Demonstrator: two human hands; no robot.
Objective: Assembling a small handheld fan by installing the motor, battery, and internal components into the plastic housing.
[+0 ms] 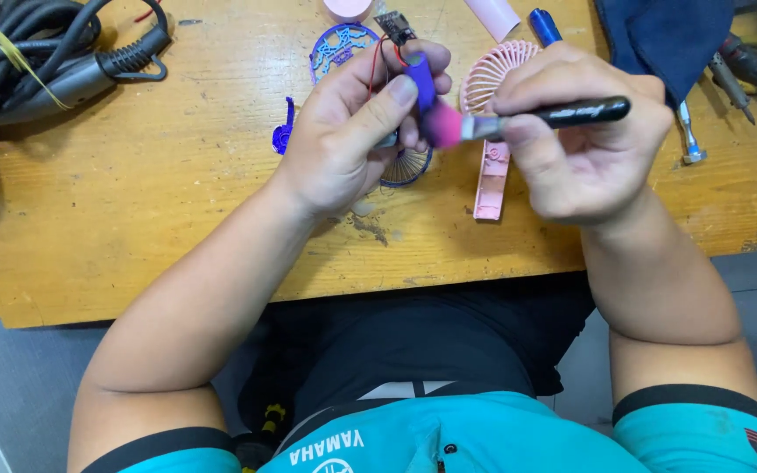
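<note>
The person sits at a scuffed wooden workbench (133, 219), both forearms raised over its near edge. The left hand (352, 131) is closed around a small purple plastic fan part (421, 81), thumb pressed along its side and fingers wrapped behind it, holding it above the middle of the bench. Thin red and dark wires (377, 61) run up from this part to a small dark circuit board (394, 26) that hangs just past the fingertips.

The right hand (584, 140) pinches a black-handled brush with a silver ferrule and pink bristles (519, 121) between thumb and fingers, gripped tight near the ferrule. The bristles touch the purple part just below the left thumb.

Under the hands, on the bench, lies a pink plastic handheld fan shell with a round slotted grille (494, 131), its handle pointing toward the near edge. Just left of it a dark blue round grille (406, 166) shows partly beneath the left hand. Farther off lies a purple openwork fan guard (339, 45), and to the left of the left wrist a small blue plastic piece (284, 133).

At the far left corner rests a coil of black cable with a thick plug (63, 52). At the far right sit a dark blue cloth (663, 39), a blue pen-like tool (545, 26) beside it, and 1 metal screwdriver (687, 136) near the right edge.
</note>
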